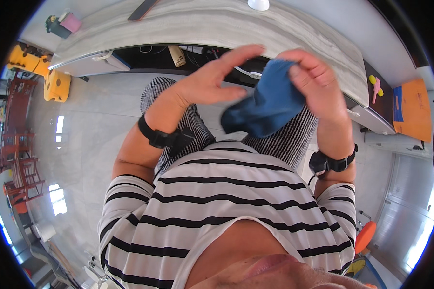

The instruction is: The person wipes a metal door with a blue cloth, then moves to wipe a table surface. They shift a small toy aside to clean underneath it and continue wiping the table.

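Observation:
My right hand (320, 81) pinches a blue cloth (275, 97) between thumb and fingers at its upper edge. The cloth hangs down and to the left over my lap, its lower left end darker and blurred. To the left of the cloth is my left hand (217, 77), thumb and fingers apart, nothing between them. Its fingertips are close to the cloth; whether they touch it I cannot tell. Both wrists carry black straps with small black devices.
Ahead runs a marbled cabinet top (209, 27) with an open compartment (152, 59) holding cables and a beige packet (176, 56). A pink cup (70, 22) stands far left, a pink and yellow toy (376, 87) right. A yellow spotted giraffe figure (57, 85) is at left.

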Demonstrator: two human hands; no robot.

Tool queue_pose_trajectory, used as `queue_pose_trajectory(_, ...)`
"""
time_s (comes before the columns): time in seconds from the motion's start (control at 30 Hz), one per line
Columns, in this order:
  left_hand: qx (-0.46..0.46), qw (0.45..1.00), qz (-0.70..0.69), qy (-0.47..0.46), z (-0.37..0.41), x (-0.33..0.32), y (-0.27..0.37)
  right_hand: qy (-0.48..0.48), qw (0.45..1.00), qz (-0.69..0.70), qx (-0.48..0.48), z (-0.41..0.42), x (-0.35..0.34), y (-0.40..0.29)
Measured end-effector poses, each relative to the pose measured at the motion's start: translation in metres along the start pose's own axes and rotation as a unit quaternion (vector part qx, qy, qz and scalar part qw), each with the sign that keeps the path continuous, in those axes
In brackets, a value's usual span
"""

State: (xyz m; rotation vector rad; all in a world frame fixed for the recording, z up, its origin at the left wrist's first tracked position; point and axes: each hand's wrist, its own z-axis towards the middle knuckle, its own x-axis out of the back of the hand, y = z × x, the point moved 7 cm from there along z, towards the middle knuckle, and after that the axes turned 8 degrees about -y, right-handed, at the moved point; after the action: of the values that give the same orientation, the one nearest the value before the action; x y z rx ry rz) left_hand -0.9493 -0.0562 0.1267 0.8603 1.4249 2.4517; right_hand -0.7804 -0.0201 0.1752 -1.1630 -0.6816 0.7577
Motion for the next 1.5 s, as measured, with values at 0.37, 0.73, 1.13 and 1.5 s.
queue_pose_trajectory(0.37,0.173,0.981,-0.045,-0.073,-0.072,0.052,-0.008,0.196,0.979,0.017,0.051,0.018,-0.002,-0.042)
queue_pose_trajectory(0.73,0.073,0.876,0.349,0.324,-0.013,0.286,0.082,0.201,0.92,0.123,0.314,0.203,0.136,-0.076)
queue_pose_trajectory(1.13,0.134,0.876,0.457,0.083,-0.103,0.23,-0.068,0.157,0.959,-0.236,0.0,0.126,0.064,0.112)
queue_pose_trajectory(1.5,0.328,0.933,0.126,0.078,-0.126,0.247,-0.102,0.161,0.934,-0.309,-0.073,0.12,0.062,0.126)
